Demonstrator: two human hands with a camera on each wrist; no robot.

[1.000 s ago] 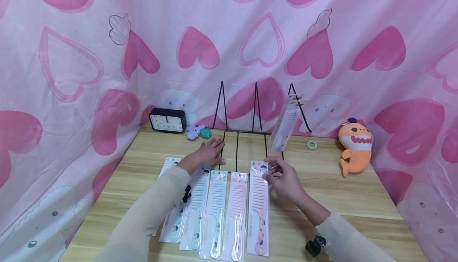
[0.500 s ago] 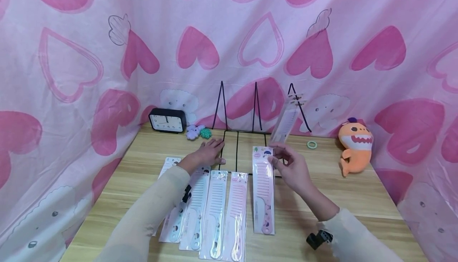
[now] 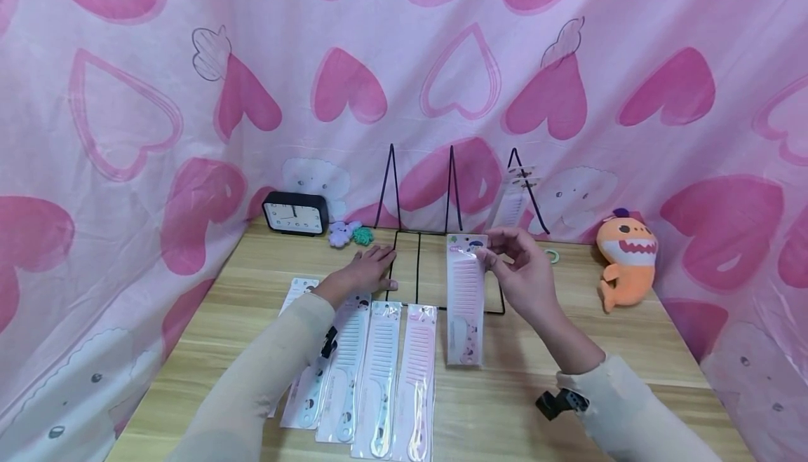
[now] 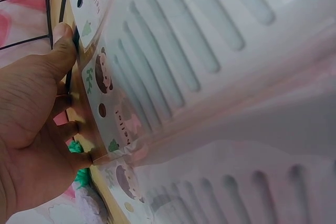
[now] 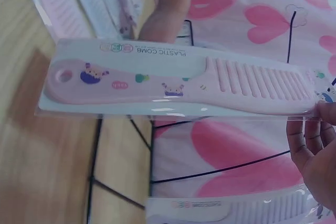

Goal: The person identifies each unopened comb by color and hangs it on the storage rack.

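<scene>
While your left hand (image 3: 361, 271) is resting outstretched at the left edge of the wire rack (image 3: 418, 266), your right grip (image 3: 522, 273) is pinching the packaged pink comb (image 3: 466, 301) over the rack's front, long axis slanting down from that nearer hand.

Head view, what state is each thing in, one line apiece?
Held comb, packed, held up, pinched near its top by the right hand
Row of combs, packed, lying flat
Rack, upright
Hung comb, packed, at rack's right end; maybe more behind
Left hand, resting at rack's base
Clock, upright; running unclear
Shark toy, upright
Ring, flat, partly hidden
</scene>
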